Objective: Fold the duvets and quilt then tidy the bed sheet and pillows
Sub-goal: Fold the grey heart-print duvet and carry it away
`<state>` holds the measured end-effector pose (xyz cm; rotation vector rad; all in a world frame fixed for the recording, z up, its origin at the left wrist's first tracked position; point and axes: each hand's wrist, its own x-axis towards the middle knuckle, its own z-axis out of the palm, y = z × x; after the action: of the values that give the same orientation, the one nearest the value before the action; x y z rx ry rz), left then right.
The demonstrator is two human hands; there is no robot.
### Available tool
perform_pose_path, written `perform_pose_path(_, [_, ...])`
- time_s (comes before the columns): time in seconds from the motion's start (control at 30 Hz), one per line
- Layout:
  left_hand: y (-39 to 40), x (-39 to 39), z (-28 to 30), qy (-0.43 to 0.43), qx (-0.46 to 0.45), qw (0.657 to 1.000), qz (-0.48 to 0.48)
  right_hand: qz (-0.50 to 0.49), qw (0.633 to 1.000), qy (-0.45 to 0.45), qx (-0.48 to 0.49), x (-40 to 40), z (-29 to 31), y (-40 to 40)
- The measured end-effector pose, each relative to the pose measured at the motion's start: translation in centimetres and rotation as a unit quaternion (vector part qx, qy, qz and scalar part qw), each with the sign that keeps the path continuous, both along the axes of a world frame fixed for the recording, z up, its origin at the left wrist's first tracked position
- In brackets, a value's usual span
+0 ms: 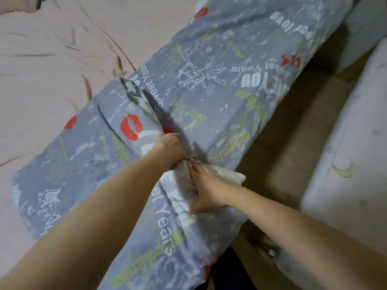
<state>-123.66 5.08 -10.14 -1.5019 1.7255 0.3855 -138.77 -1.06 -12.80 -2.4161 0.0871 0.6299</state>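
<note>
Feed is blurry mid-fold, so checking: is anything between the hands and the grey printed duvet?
Nothing visible. Both hands are already on the grey printed duvet: the left hand grips a raised fold, and the right hand holds the pale edge beside it. The duvet lies along the edge of the pink bed sheet.

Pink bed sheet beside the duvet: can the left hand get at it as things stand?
Probably not yet: the left hand grips a fold of the grey printed duvet. The pink bed sheet lies uncovered beside it, so letting go should free the way.
</note>
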Motion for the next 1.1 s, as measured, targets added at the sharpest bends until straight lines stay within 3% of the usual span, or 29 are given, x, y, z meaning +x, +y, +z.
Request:
perform_pose_path(0.03, [0.4,-0.8,0.2,-0.020,0.017,1.000,-0.013,0.017,0.999,-0.018,-0.024,-1.3,-0.6,0.3])
perform_pose_path(0.13, [1.8,-1.7,0.8,-0.016,-0.006,0.998,0.067,0.024,0.995,-0.044,-0.088,-4.1,-2.3,0.1])
perform_pose_path(0.27, [3.2,-0.8,1.1,-0.019,-0.073,0.994,0.078,-0.096,0.989,0.045,-0.099,-3.8,-3.0,-1.6])
perform_pose_path(0.37, [3.4,-0.3,1.8,-0.025,-0.098,0.989,0.104,-0.149,0.981,0.113,-0.041,-2.0,-3.2,-1.6])
perform_pose_path(0.53, [-0.3,3.5,3.8,-0.115,-0.161,0.956,0.217,-0.223,0.972,-0.031,-0.061,1.2,-0.1,-3.9])
perform_pose_path(0.6, [-1.7,5.1,2.8,-0.130,-0.169,0.945,0.247,-0.237,0.964,0.039,-0.115,3.2,0.3,-6.2])
perform_pose_path(0.7, [-2.3,5.9,1.0,-0.070,-0.204,0.917,0.334,-0.212,0.933,0.138,-0.254,4.6,-0.2,-7.5])
perform_pose_path(0.8, [1.5,6.1,1.0,-0.005,-0.213,0.898,0.386,-0.234,0.941,0.057,-0.237,6.1,1.2,-5.5])
perform_pose_path(0.9, [6.5,8.7,1.6,0.026,-0.255,0.832,0.493,-0.237,0.957,-0.018,-0.166,10.6,2.3,-3.2])
perform_pose_path(1.1, [12.2,14.0,1.0,0.033,-0.348,0.662,0.663,-0.222,0.974,-0.005,-0.036,22.5,1.8,-0.1])
